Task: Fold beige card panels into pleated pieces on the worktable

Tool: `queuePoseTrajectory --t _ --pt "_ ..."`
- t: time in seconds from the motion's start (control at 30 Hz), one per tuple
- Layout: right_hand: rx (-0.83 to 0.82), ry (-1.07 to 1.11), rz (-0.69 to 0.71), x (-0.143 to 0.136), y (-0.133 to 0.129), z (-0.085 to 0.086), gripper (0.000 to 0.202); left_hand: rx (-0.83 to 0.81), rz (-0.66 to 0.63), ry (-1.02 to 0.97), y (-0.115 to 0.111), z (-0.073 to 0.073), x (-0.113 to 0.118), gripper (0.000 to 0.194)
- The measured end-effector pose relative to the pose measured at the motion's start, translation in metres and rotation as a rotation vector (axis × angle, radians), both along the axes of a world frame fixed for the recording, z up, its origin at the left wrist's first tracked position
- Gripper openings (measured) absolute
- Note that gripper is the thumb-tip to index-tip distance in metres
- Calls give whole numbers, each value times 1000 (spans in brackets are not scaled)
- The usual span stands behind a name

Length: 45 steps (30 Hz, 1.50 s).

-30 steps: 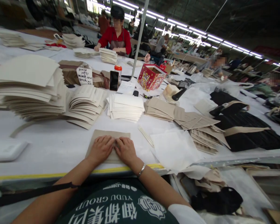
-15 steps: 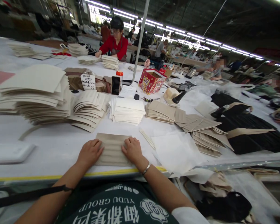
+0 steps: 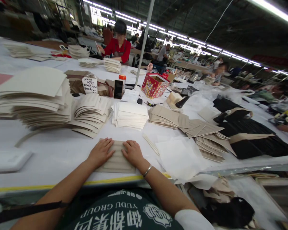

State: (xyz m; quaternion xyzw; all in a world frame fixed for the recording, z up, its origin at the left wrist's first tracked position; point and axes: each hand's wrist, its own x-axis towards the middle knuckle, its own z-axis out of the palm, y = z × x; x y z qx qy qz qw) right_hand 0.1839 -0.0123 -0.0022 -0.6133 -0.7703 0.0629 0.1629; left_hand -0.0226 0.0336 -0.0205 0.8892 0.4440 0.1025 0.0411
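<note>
A beige rectangular panel (image 3: 117,159) lies flat on the white table near its front edge, with faint ridges across its surface. My left hand (image 3: 102,152) rests on the panel's left part, fingers spread and pointing up and inward. On the upper right part lies my right hand (image 3: 132,152), its fingers also apart and pressed flat. A silver bracelet circles the right wrist. Both hands touch the panel without gripping it. Behind them is a stack of white sheets (image 3: 130,112). Thin pale strips (image 3: 150,144) lie right of the panel.
Tall cream stacks (image 3: 36,95) stand at left, beige panels (image 3: 168,115) and black material (image 3: 259,140) at right. A red box (image 3: 155,85), a phone (image 3: 118,89) and a metal pole (image 3: 144,41) are farther back. A person in red works across the table.
My left hand has slid inward and up over the panel, closer to my right hand, which has shifted slightly left. The person in red has raised a hand.
</note>
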Motion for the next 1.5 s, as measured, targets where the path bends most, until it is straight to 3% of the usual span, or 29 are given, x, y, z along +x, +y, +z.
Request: queuePoseTrajectory --t 0.1,0.37,0.53,0.7,0.83,1.03,1.13,1.23,1.4,1.5 --pt "-15 -38 29 2 1 4 32 -31 41 51 -2 4 -3 54" --pt "0 -101 68 -32 18 6 28 -165 151 178 -4 16 -3 66" --pt "3 -143 57 2 10 5 30 -210 178 204 -4 25 -11 68" --pt "48 -207 -43 38 -9 -2 38 -137 186 195 -7 24 -9 63" --pt "52 -217 -108 30 -24 -9 44 -26 156 218 -14 23 -2 54" --pt "41 -183 -5 6 -89 -8 60 9 183 199 -29 28 9 49" --pt "4 -153 86 7 -111 3 48 61 170 152 -33 25 9 47" --pt "-39 -141 61 22 -96 19 25 63 136 118 -35 21 3 44" --pt "-26 -268 -396 61 -26 27 26 -98 155 176 -43 20 -11 53" --pt "-146 -348 -499 73 2 21 29 -93 183 182 -54 19 -14 55"
